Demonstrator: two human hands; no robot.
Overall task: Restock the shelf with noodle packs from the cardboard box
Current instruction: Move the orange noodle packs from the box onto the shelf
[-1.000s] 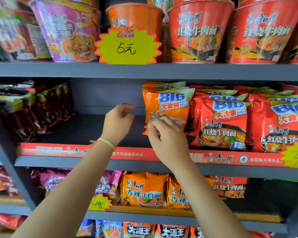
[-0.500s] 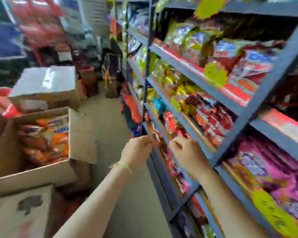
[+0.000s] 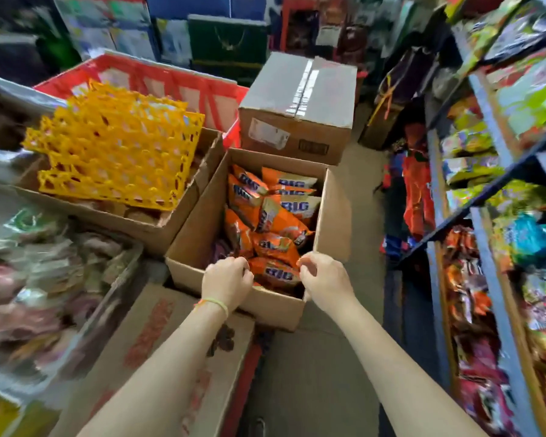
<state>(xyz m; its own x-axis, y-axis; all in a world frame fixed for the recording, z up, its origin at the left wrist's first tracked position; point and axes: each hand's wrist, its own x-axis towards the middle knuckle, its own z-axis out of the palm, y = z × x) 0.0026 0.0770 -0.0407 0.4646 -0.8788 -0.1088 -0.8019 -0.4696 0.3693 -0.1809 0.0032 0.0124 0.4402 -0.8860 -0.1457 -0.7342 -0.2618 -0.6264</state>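
The nearest orange noodle pack [image 3: 273, 272] in the open cardboard box [image 3: 196, 228] is flanked by the left hand [image 3: 227, 281] and right hand [image 3: 323, 280], fingers curled; actual pinching cannot be told. It is best gripped at both ends and lifted level.

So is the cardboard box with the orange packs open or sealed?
Open. The cardboard box has its flaps up, and orange noodle packs show inside, filling part of it. The sealed box behind is taped.

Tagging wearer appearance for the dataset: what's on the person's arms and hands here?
Both forearms are bare, with no sleeves or gloves showing. The left hand has a thin yellow-green band on its wrist, with an orange strand beside it. The right hand and wrist carry nothing visible.
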